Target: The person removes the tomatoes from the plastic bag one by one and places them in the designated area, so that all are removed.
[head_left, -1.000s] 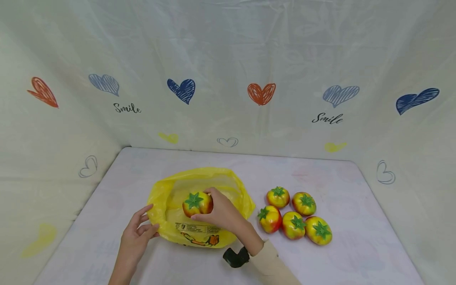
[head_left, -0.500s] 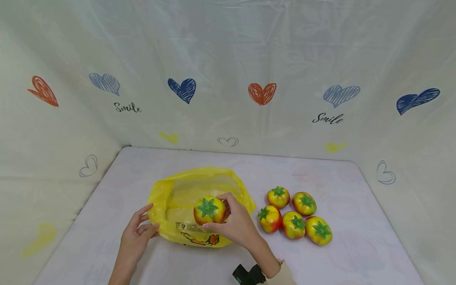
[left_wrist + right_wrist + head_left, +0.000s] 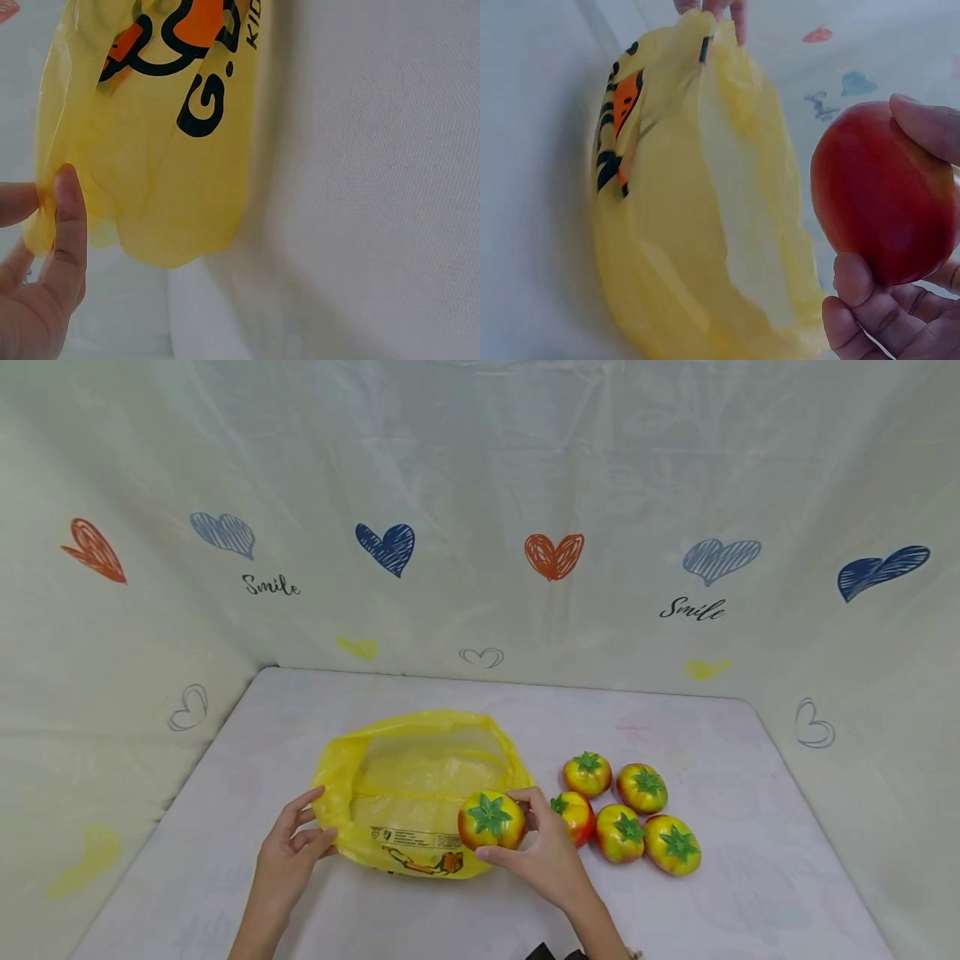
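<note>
A yellow plastic bag (image 3: 408, 814) with black and orange print stands on the table, its mouth facing up and open. At its left rim, my left hand (image 3: 288, 852) pinches the plastic between thumb and fingers; the left wrist view shows the pinched edge of the bag (image 3: 172, 187) closely. Over the bag's near right edge, my right hand (image 3: 551, 856) grips a yellow-red tomato (image 3: 491, 820) with a green star-shaped top. In the right wrist view that tomato's red underside (image 3: 881, 191) sits between thumb and fingertips, apart from the bag.
Several similar tomatoes (image 3: 619, 833) lie in a cluster on the white table (image 3: 720, 910), right of the bag; one is partly hidden behind my right hand. A pale curtain (image 3: 465, 468) with printed hearts hangs behind the table and along its sides.
My right hand has moved right and toward me with the tomato, from over the bag's middle to its near right edge. The left hand keeps its place on the rim.
</note>
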The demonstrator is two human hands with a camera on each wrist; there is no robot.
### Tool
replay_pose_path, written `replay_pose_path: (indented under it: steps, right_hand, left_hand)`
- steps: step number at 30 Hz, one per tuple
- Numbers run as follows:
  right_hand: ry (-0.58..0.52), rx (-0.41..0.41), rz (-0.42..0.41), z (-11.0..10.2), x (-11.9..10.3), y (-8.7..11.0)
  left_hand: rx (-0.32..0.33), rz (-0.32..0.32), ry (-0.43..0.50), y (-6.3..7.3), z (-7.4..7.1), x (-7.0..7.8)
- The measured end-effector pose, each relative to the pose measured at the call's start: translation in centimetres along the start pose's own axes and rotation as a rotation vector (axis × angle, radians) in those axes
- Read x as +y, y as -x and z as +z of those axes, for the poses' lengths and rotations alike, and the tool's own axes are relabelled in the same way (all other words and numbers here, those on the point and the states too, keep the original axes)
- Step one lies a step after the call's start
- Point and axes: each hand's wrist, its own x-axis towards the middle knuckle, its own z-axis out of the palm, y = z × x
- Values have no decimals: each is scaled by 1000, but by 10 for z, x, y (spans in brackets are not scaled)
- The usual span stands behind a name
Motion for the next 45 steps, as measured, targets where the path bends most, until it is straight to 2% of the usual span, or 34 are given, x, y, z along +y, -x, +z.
replay_pose_path:
  steps: [2,4,11,18,26,29,33,36,41,43,45]
  right_hand:
    - [-11,28,27,-4,5,4]
    - [-27,47,48,-8,10,8]
    - [-44,89,146,-20,23,21]
    - [8,131,254,-30,46,30]
    - [85,164,372,-38,71,41]
    - [87,165,395,-40,78,46]
    - [77,155,441,-44,86,52]
    - [93,139,462,-48,93,56]
    - [161,106,480,-58,105,62]
    - [178,93,495,-63,109,64]
    - [189,82,513,-67,113,65]
  left_hand:
    - [-8,-19,-4,5,0,11]
    - [-13,-32,-12,7,1,15]
    - [-6,-33,-6,7,1,12]
    - [31,24,4,0,2,-2]
    - [2,-42,-16,6,1,13]
    - [8,-22,-8,2,1,4]
    - [37,58,8,-11,1,-25]
    - [53,81,12,-17,1,-37]
    - [28,56,33,-16,0,-33]
    - [30,48,30,-19,0,-38]
    - [55,48,18,-27,0,-52]
